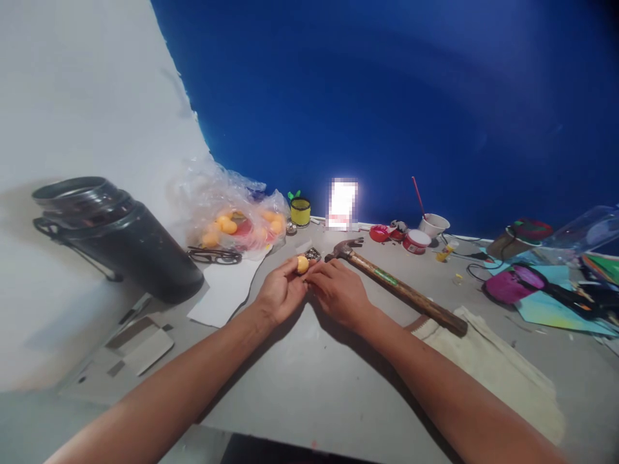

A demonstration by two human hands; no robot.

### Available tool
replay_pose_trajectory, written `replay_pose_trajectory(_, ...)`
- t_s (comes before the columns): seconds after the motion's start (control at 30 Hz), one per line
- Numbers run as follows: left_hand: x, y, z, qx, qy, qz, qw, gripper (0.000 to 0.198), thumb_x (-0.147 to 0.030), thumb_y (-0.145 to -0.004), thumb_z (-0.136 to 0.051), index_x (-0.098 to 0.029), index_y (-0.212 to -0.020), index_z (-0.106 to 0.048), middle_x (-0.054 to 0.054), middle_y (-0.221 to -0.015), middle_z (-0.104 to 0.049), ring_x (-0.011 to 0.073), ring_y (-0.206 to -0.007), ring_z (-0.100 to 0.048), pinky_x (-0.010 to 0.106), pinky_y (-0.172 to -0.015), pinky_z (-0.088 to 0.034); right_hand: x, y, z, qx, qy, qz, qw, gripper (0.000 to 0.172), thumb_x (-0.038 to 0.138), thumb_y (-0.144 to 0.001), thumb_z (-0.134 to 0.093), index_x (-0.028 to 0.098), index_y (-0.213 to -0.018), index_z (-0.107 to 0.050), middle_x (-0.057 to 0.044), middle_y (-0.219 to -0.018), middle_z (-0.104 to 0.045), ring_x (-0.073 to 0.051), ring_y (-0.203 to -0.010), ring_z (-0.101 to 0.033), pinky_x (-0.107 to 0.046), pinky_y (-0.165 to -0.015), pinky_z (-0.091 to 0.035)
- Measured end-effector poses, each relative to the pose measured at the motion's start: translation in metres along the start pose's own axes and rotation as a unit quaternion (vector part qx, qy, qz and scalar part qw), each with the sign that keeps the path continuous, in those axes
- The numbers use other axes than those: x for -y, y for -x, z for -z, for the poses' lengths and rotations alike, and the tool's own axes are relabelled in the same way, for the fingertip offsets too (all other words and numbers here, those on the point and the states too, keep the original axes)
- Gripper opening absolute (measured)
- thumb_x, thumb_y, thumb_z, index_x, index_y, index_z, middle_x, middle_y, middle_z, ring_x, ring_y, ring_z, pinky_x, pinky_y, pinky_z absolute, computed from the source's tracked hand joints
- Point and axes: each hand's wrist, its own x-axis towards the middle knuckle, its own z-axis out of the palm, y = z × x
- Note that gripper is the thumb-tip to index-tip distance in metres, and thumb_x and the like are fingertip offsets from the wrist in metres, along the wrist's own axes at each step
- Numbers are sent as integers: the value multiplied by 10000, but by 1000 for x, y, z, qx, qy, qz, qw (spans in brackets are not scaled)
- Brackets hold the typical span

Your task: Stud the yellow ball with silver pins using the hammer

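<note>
My left hand (283, 291) holds a small yellow-orange ball (302, 264) between thumb and fingers, above the middle of the table. Close against it, my right hand (341, 291) has its fingers curled and pressed together near the ball. Whatever those right fingers pinch is too small or too hidden to tell. Just beyond the fingertips shows a small dark, silvery patterned piece (313, 254); whether a hand touches it I cannot tell. A claw hammer (401, 288) with a wooden handle lies to the right of my hands.
On the left stand a dark flask (130, 238), eyeglasses (215, 256), white paper (227, 290) and a plastic bag (236, 219) with orange balls. A lit screen (342, 203) is at the back. Rightward are a cup (433, 225), a pale cloth (498, 367) and a purple pouch (512, 283).
</note>
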Motion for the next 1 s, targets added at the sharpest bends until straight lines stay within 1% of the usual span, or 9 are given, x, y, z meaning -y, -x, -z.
replay_pose_trajectory(0.13,6,4,-2,3,-29,-35,999,68,-148,-891,-681,-144,-958,-669,73,-966,-728,186,-974,-710,296,-910,-562,7,0,-1,-20,-82,-114,990,111,276,-964,-673,225,-923,-762,-62,-1028,-733,-236,-990,-586,-344,-832,-431)
replay_pose_trajectory(0.3,13,10,-6,4,-84,-69,994,158,-198,-881,-716,-173,-1010,-629,58,-1016,-730,194,-1011,-716,341,-978,-553,9,-4,-3,-13,-179,-213,961,108,192,-880,-703,230,-779,-713,-17,-963,-717,-206,-973,-612,-327,-827,-419)
replay_pose_trajectory(0.53,19,19,-12,14,-136,-77,988,392,-212,-810,-796,-234,-1128,-569,20,-1128,-717,167,-1049,-708,300,-972,-538,2,-7,-3,-4,-223,-241,945,201,178,-817,-647,202,-628,-582,-3,-797,-625,-181,-824,-560,-298,-708,-355)
replay_pose_trajectory(0.63,19,20,-13,14,-154,-80,985,425,-229,-794,-814,-241,-1130,-555,20,-1131,-713,164,-1048,-704,296,-978,-529,0,-7,-4,-7,-248,-234,940,234,173,-802,-648,198,-593,-547,-2,-749,-597,-175,-775,-546,-296,-701,-360)
replay_pose_trajectory(0.73,18,19,-12,16,-175,-95,980,431,-276,-791,-825,-247,-1123,-551,19,-1152,-705,163,-1056,-694,304,-993,-517,0,-8,-6,-20,-267,-210,940,230,157,-805,-635,199,-603,-533,-12,-756,-602,-182,-800,-554,-297,-713,-376)
replay_pose_trajectory(0.83,16,20,-12,4,-242,-139,960,390,-317,-826,-795,-248,-1130,-559,33,-1204,-698,171,-1086,-676,324,-1011,-502,-2,-9,-4,-19,-294,-179,939,205,139,-825,-594,195,-637,-535,-21,-773,-615,-179,-812,-553,-292,-709,-387)
replay_pose_trajectory(0.9,14,21,-13,-1,-311,-176,934,358,-317,-852,-761,-243,-1147,-573,48,-1214,-698,180,-1082,-666,334,-996,-501,-7,-10,-1,7,-326,-190,926,208,153,-825,-589,190,-627,-538,-8,-711,-593,-160,-734,-527,-282,-663,-378)
replay_pose_trajectory(0.97,12,22,-13,-5,-374,-214,902,340,-277,-837,-752,-236,-1136,-596,48,-1170,-701,187,-1049,-660,335,-957,-505,-14,-12,5,22,-384,-244,890,193,206,-817,-615,184,-631,-566,12,-646,-560,-138,-650,-489,-269,-611,-372)
replay_pose_trajectory(1.0,11,22,-13,-10,-401,-230,886,332,-249,-820,-750,-235,-1120,-609,42,-1126,-703,189,-1016,-658,334,-927,-508,-18,-13,9,18,-425,-280,861,181,253,-811,-643,180,-653,-594,15,-643,-560,-129,-629,-480,-261,-594,-379)
